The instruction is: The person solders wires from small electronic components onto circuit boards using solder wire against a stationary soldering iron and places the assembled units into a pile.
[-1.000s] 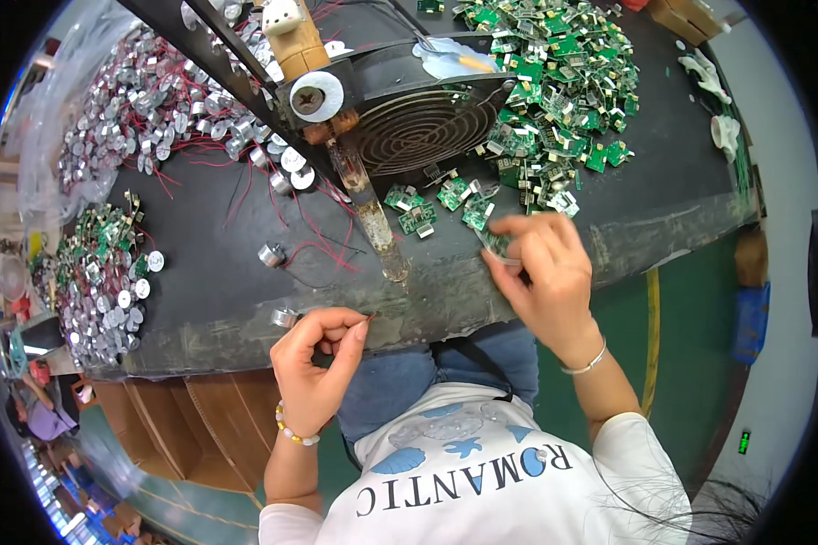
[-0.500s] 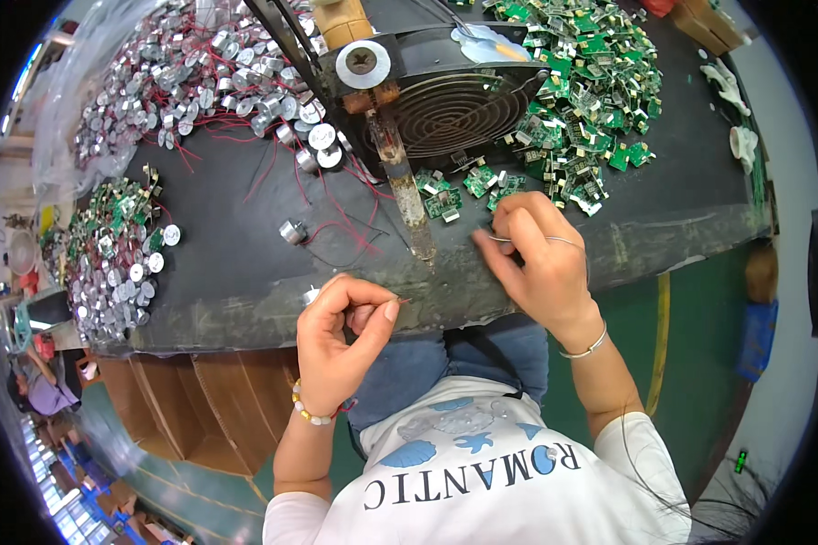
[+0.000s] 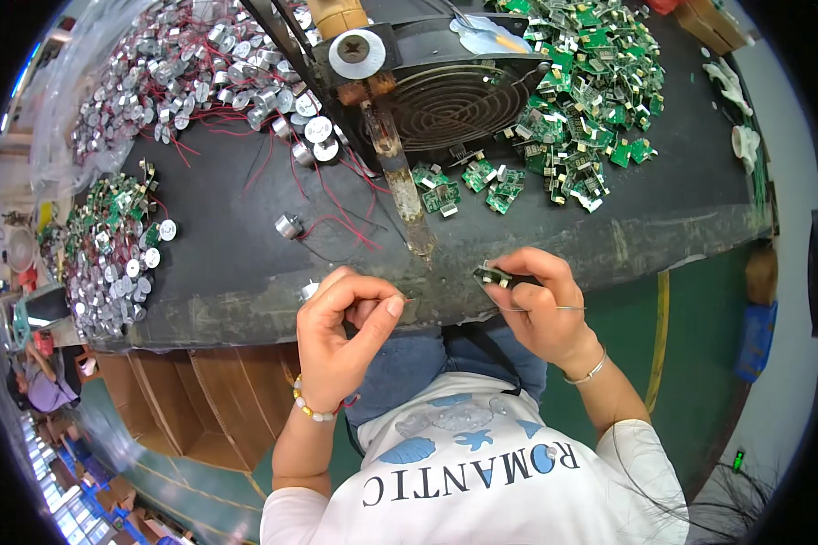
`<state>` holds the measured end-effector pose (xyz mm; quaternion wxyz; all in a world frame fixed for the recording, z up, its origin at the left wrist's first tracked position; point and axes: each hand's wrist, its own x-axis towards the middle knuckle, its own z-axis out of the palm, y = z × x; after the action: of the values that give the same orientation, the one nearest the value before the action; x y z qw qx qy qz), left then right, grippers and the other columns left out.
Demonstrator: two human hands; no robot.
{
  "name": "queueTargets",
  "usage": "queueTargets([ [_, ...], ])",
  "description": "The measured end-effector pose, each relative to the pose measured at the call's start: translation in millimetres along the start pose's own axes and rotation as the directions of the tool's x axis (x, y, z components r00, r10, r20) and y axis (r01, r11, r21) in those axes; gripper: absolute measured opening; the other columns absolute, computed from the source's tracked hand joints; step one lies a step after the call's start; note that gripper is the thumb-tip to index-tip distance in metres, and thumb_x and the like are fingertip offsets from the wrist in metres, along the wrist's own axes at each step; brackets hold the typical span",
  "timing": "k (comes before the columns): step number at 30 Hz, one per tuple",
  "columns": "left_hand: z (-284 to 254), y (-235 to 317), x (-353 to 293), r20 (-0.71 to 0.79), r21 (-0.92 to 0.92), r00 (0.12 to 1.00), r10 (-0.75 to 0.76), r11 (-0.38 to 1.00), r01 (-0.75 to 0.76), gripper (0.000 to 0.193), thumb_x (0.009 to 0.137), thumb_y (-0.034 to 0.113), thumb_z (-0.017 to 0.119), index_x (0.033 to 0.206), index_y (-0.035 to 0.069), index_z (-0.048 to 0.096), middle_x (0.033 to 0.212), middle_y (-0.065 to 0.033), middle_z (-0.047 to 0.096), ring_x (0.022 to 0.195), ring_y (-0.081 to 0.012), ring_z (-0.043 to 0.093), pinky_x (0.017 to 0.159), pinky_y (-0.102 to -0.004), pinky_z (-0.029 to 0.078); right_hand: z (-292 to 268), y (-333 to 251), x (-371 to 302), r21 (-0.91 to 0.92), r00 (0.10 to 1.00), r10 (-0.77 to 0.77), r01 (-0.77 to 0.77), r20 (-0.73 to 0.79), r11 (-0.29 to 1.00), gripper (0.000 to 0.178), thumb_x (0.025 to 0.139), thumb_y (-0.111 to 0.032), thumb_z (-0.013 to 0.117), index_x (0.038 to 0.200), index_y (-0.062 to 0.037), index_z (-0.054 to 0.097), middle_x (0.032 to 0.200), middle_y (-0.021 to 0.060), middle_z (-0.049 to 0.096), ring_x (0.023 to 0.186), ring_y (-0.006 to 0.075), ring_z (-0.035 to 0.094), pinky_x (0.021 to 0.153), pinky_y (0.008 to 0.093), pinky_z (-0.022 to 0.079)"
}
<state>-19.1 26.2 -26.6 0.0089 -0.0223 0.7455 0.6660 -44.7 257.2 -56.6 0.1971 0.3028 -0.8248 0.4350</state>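
Pinches a thin wire (image 3: 411, 300) in the left hand (image 3: 344, 329), a circuit board (image 3: 493, 276) in the right hand (image 3: 547, 309), near the soldering iron (image 3: 394, 173). Seems to be positioning both; calls for steady alignment.

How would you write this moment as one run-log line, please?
left hand: pinching thin wire | right hand: holding green circuit board and thin strand | soldering iron: tip apart from both hands

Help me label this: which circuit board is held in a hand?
The circuit board pinched in the right hand; the other boards lie on the black table, loose or heaped.
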Motion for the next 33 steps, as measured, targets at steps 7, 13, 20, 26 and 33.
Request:
queueTargets([
  [7, 8.1, 5.3, 4.7, 0.075, -0.040, 0.996, 0.054, 0.998, -0.051, 0.006, 0.082, 0.001, 0.069, 0.087, 0.001, 0.066, 0.083, -0.0013, 0.053, 0.071, -0.0070, 0.045, 0.064, -0.0205, 0.037, 8.6, -14.9, 20.5, 0.256, 1.000, -0.010, 0.017, -0.029, 0.966, 0.021, 0.070, 0.007, 0.073, 0.079, -0.0014, 0.056, 0.088, 0.0116, 0.066, 0.072, 0.0251, 0.064, 0.061, 0.0313, 0.053],
  [13, 9.7, 11.7, 11.2, 0.155, -0.205, 0.988, 0.026, 0.979, 0.007, 0.006, 0.085, -0.002, 0.065, 0.090, -0.002, 0.062, 0.098, -0.0068, 0.058, 0.079, -0.0072, 0.050, 0.071, -0.0207, 0.040, 16.0, -17.0, 29.2, 0.457, 0.997, 0.054, -0.021, -0.060, 0.889, 0.021, 0.071, 0.005, 0.073, 0.077, -0.0031, 0.054, 0.088, 0.0117, 0.066, 0.067, 0.0216, 0.062, 0.059, 0.0276, 0.050],
  [20, 11.4, 21.5, 18.0, 0.166, -0.303, 0.980, -0.110, 0.940, 0.157, 0.006, 0.086, -0.006, 0.061, 0.089, -0.002, 0.057, 0.099, -0.0069, 0.059, 0.074, -0.0032, 0.050, 0.064, -0.0170, 0.039, 12.1, -18.4, 41.7, 0.443, 0.994, 0.101, -0.104, 0.029, 0.891, 0.014, 0.070, 0.003, 0.063, 0.066, -0.0017, 0.051, 0.090, 0.0137, 0.064, 0.064, 0.0182, 0.057, 0.055, 0.0271, 0.046],
  [26, 9.3, 25.6, 25.7, 0.149, -0.324, 0.981, -0.125, 0.931, 0.168, 0.008, 0.085, -0.008, 0.061, 0.087, -0.002, 0.056, 0.093, -0.0043, 0.058, 0.074, -0.0028, 0.050, 0.062, -0.0167, 0.039, 12.3, -15.7, 51.2, 0.432, 0.995, 0.095, -0.082, -0.008, 0.898, 0.014, 0.067, 0.005, 0.061, 0.063, -0.0015, 0.050, 0.088, 0.0129, 0.064, 0.064, 0.0188, 0.056, 0.055, 0.0273, 0.046],
  [33, 9.3, 29.2, 30.4, 0.110, -0.362, 0.992, -0.068, 0.926, 0.104, 0.009, 0.085, -0.008, 0.061, 0.087, -0.002, 0.055, 0.092, -0.0045, 0.058, 0.074, -0.0036, 0.050, 0.062, -0.0176, 0.040, 14.5, -17.7, 60.7, 0.433, 0.995, 0.095, -0.083, -0.008, 0.898, 0.015, 0.068, 0.004, 0.060, 0.061, -0.0028, 0.048, 0.089, 0.0146, 0.063, 0.068, 0.0211, 0.057, 0.058, 0.0298, 0.046],
])
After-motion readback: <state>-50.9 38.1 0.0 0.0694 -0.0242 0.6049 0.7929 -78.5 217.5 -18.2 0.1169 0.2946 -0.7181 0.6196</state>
